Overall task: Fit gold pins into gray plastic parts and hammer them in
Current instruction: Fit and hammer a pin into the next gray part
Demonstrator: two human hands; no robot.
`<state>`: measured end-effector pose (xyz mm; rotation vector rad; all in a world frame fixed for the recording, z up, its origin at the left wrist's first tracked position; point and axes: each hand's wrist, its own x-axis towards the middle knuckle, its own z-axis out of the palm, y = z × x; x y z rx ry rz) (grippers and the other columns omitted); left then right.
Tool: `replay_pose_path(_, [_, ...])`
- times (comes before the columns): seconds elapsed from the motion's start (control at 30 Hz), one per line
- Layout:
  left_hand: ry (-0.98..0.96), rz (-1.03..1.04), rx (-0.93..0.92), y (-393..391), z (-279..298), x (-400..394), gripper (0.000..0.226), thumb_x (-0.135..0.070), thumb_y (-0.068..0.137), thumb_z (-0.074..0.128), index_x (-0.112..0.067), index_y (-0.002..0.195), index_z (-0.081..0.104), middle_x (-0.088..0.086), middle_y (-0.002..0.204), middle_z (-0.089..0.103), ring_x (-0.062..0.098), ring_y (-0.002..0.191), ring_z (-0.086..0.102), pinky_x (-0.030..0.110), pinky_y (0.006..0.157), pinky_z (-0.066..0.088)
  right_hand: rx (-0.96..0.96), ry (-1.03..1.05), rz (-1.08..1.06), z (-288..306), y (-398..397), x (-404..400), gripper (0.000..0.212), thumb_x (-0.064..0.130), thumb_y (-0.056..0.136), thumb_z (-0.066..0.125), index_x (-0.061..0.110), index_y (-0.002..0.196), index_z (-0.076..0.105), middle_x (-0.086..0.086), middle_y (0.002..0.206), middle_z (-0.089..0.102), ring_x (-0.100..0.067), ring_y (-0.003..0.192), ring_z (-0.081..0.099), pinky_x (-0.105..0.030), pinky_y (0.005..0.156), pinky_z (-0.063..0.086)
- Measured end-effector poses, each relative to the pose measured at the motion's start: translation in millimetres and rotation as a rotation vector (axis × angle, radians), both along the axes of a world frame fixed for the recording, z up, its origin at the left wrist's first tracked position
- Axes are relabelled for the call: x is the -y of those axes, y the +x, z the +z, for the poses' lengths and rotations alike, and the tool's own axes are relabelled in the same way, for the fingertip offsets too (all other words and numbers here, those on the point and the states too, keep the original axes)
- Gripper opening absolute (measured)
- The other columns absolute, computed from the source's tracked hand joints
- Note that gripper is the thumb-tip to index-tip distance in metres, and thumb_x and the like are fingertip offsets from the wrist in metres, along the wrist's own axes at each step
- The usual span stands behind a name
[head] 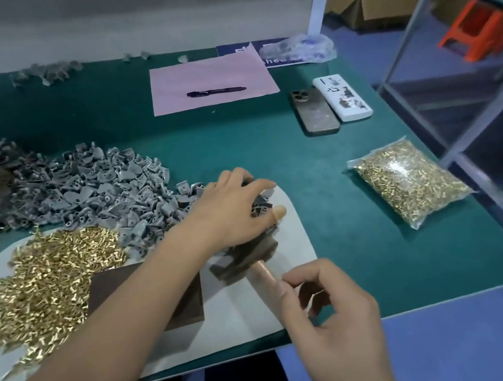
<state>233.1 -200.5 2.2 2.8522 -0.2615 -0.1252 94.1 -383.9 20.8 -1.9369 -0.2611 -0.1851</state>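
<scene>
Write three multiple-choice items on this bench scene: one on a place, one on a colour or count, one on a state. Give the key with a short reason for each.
1. Where does the black pen lie?
A. on the pink sheet
B. on the loose gold pins
C. beside the sealed bag of pins

2. How many phones lie side by side on the green mat?
A. one
B. two
C. four

3. What is the right hand doing?
A. lying flat on the mat
B. gripping the pen
C. holding the wooden handle of the hammer

Key: 1 A, the pen rests across the pink sheet. 2 B, a dark phone and a white-cased phone sit next to each other. 3 C, its fingers curl round the handle while the left hand reaches into the gray plastic parts.
</scene>
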Motion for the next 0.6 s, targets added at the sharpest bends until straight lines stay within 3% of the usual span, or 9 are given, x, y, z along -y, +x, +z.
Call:
replay_pose_path(0.13, [-0.030, -0.023, 0.031, -5, -1, -5, 0.054, -0.064, 0.093, 0.047, -0.038, 0.141, 0.046, 0.000, 0.129, 0.043, 0.022, 0.125, 0.038, 0.042, 0.106, 0.037, -0.008, 0.011, 0.014, 0, -5, 1, 0.013, 0.017, 0.085, 0.069, 0.028, 0.081, 0.064, 0.006, 0.069, 0.057, -0.014, 0.063, 0.054, -0.014, 0.055, 0.041])
replay_pose_path(0.27, [0.016, -0.052, 0.022, -16, 4, -10, 0.055, -0.065, 0.093, 0.041, -0.037, 0.139, 0.048, 0.000, 0.128, 0.043, 0.022, 0.124, 0.039, 0.042, 0.106, 0.037, -0.011, 0.028, 0.029, -1, -14, 1, 0.011, 0.021, 0.084, 0.070, 0.029, 0.080, 0.064, 0.007, 0.069, 0.057, -0.015, 0.063, 0.053, -0.030, 0.051, 0.047])
replay_pose_path(0.43, [0.011, 0.016, 0.077, -42, 3, -19, 0.062, -0.067, 0.094, 0.034, -0.032, 0.145, 0.043, 0.000, 0.135, 0.045, 0.023, 0.131, 0.038, 0.040, 0.112, 0.031, 0.004, 0.036, 0.064, -3, -19, -6, 0.014, 0.020, 0.083, 0.071, 0.031, 0.079, 0.062, 0.008, 0.069, 0.056, -0.013, 0.062, 0.052, -0.018, 0.057, 0.043])
replay_pose_path(0.6, [0.068, 0.200, 0.089, -15, 10, -62, 0.055, -0.050, 0.103, 0.031, -0.024, 0.151, 0.038, 0.011, 0.146, 0.043, 0.031, 0.141, 0.034, 0.046, 0.117, 0.028, -0.033, 0.030, 0.061, -4, -9, -30, 0.006, 0.027, 0.088, 0.066, 0.032, 0.088, 0.063, 0.013, 0.086, 0.063, -0.014, 0.079, 0.059, -0.022, 0.066, 0.046])
